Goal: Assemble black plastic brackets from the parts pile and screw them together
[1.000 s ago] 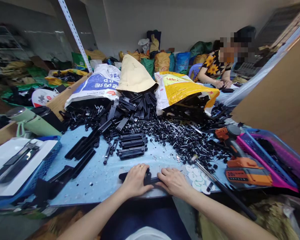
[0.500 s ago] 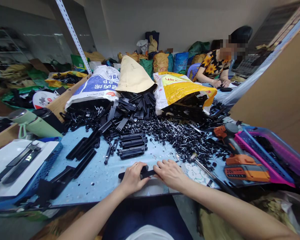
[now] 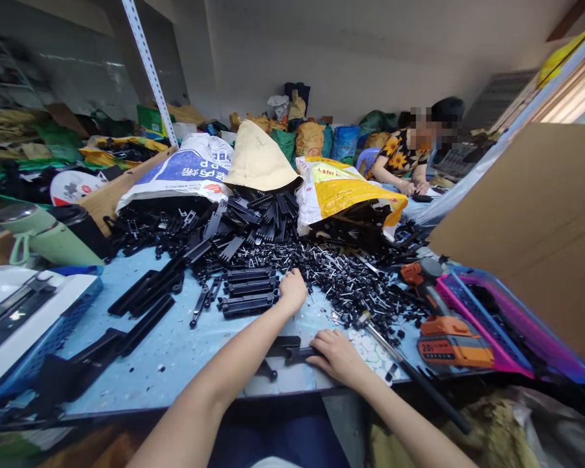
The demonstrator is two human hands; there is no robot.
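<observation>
My left hand [image 3: 293,290] reaches to the near edge of the pile of small black-headed screws [image 3: 341,273]. Its fingers are curled, and whatever lies between them is too small to see. Close on its left is a stack of black holders [image 3: 249,292]. Near the table's front edge, my right hand [image 3: 335,354] has its fingers on the right end of a black part [image 3: 287,348]. The left end of that part rests over the blue table, with a small knob sticking out below.
A hammer [image 3: 394,351] and an orange cordless drill [image 3: 448,325] lie on the right, beside a pink basket [image 3: 487,325]. Green bottle [image 3: 53,237] and blue basket [image 3: 73,318] are left. Open sacks [image 3: 346,188] stand behind. A person [image 3: 404,156] works at the back right.
My left hand has left the black part and moved forward to the screws. My right hand stays at the part's right end. The view has shifted slightly.
</observation>
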